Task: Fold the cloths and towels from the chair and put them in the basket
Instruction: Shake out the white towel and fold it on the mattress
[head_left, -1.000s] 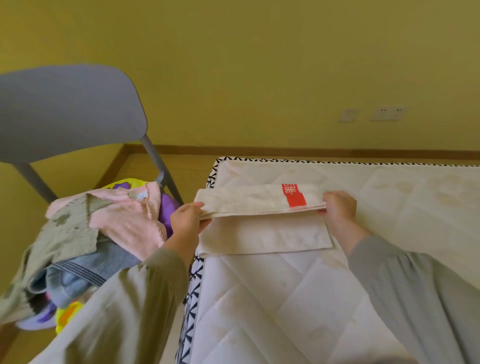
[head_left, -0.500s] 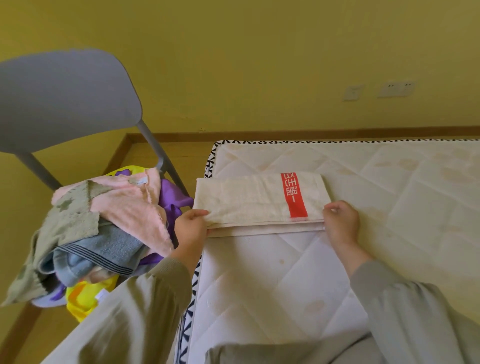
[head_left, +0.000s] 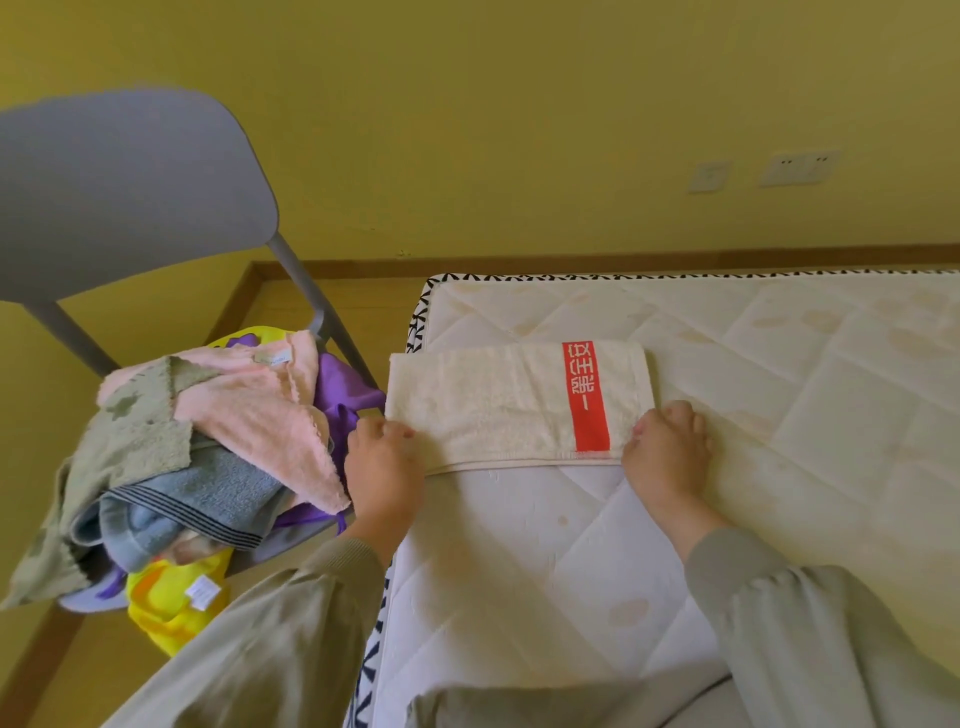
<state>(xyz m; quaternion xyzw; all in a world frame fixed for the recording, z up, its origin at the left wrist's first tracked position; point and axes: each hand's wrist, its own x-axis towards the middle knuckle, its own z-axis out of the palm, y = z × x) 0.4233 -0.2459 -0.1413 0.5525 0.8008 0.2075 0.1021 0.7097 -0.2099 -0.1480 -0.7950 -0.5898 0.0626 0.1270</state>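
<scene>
A cream towel (head_left: 498, 405) with a red band lies folded in half on the white quilted mattress (head_left: 571, 545), near its left edge. My left hand (head_left: 384, 457) grips the towel's near left corner. My right hand (head_left: 667, 452) holds the near right corner beside the red band. A grey chair (head_left: 124, 187) stands to the left, its seat piled with cloths: a pink one (head_left: 260, 405), an olive one (head_left: 130, 431), a grey-blue striped towel (head_left: 197, 504), a purple one (head_left: 337, 389) and a yellow one (head_left: 171, 603). No basket is in view.
The mattress stretches right and towards me, with a black-and-white patterned border (head_left: 415, 322). A yellow wall with sockets (head_left: 795, 169) and a wooden skirting board (head_left: 571, 257) stand behind. Wooden floor shows between chair and mattress.
Both hands have pulled the towel's upper half towards me and laid it flat over the lower half, so the edges now meet at the near side.
</scene>
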